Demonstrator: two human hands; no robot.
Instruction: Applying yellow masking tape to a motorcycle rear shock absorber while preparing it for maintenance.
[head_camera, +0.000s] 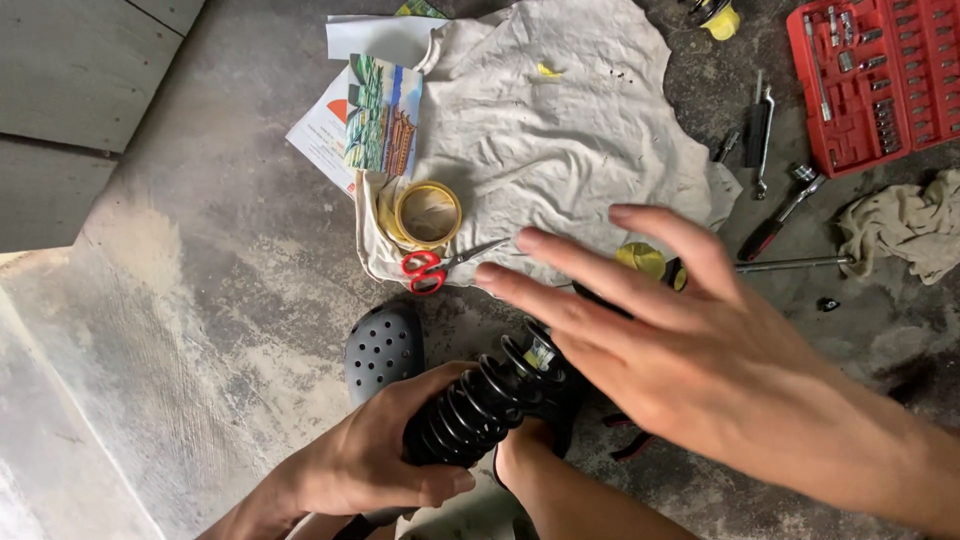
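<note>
Coil-spring shock absorber (478, 408), black, is shown low in the middle of the view, held off the concrete floor (220, 260) and resting against a bare foot in a black perforated clog (384, 348). Its long axis is seen to run from lower left to upper right, the upper end with its small yellowish tag pointing toward the red-handled scissors (432, 268) and the cloth. The lower half of the coil is wrapped by the left hand (375, 462), whose grip is closed firmly round it, thumb underneath. The right hand (690, 345) is held above and just to the right of the spring's upper end, flat, fingers spread and empty; no contact with the spring can be made out. The right hand is thus the nearer to the free upper end.

Beyond the fingertips a crumpled off-white cloth (560, 130) is spread on the floor, carrying a roll of yellowish tape (428, 213) and, partly hidden by the right hand, a yellow-and-black object (648, 262) whose kind cannot be told. Printed papers (370, 110) lie at the cloth's upper left. To the right are a ratchet wrench (785, 212), a long metal bar (795, 264), a second rag (905, 225) and a red socket-set case (880, 75). Bare floor is left open on the left side.
</note>
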